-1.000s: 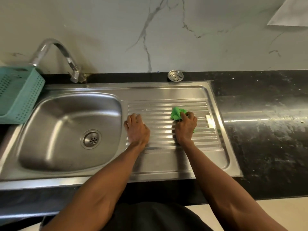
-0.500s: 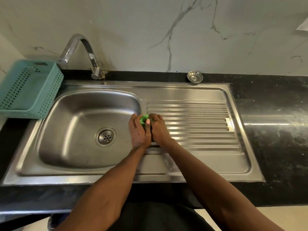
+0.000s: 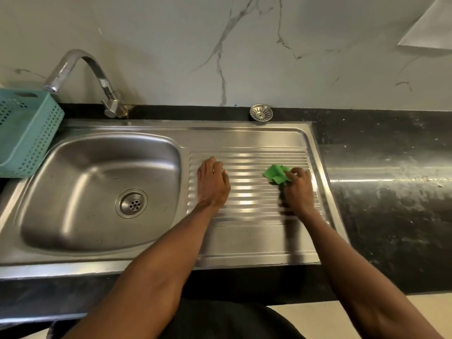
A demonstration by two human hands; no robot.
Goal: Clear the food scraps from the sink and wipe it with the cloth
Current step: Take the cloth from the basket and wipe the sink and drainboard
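Observation:
A steel sink (image 3: 102, 192) with a round drain (image 3: 132, 203) fills the left half of the view; no scraps show in its bowl. To its right lies the ribbed draining board (image 3: 252, 192). My right hand (image 3: 297, 189) grips a bunched green cloth (image 3: 276, 174) and holds it down on the right part of the ribs. My left hand (image 3: 212, 183) rests flat on the left end of the board, fingers straight, beside the bowl's rim.
A curved tap (image 3: 83, 69) stands behind the bowl. A teal perforated basket (image 3: 27, 133) sits at the left edge. A loose metal strainer (image 3: 261, 113) lies on the black counter (image 3: 391, 192) behind the board. A marble wall rises behind.
My right hand has swept the cloth from the left end of the draining board, beside my left hand, back to the right end. My left hand has stayed on the board.

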